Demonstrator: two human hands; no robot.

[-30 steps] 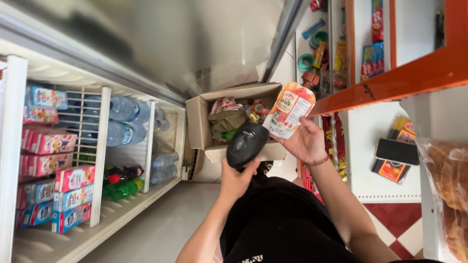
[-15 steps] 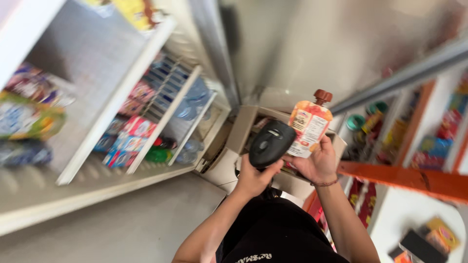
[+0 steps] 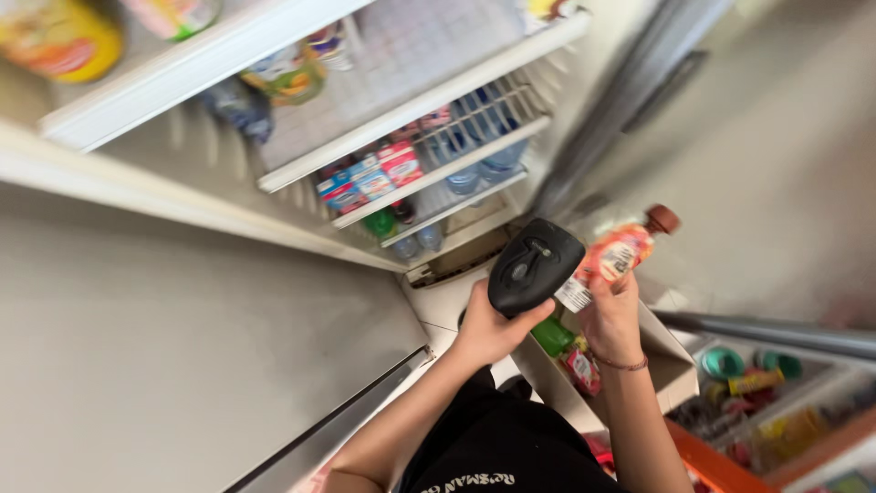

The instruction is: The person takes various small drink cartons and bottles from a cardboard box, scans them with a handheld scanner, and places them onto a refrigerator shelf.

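My left hand grips a black handheld barcode scanner, its head pointed at the pouch. My right hand holds an orange squeeze pouch with a brown cap, tilted, its white label close to the scanner. A thin bracelet sits on my right wrist. Both hands are raised in front of an open cardboard box holding more packets.
An open fridge with white wire shelves carries cartons, bottles and pouches at upper left. Its door fills the lower left. Orange shelving with small goods is at lower right. Grey floor lies at upper right.
The view has swung and tilted, so the fridge now fills the top. The scanner and pouch stay held close together, the pouch now leaning more to the right.
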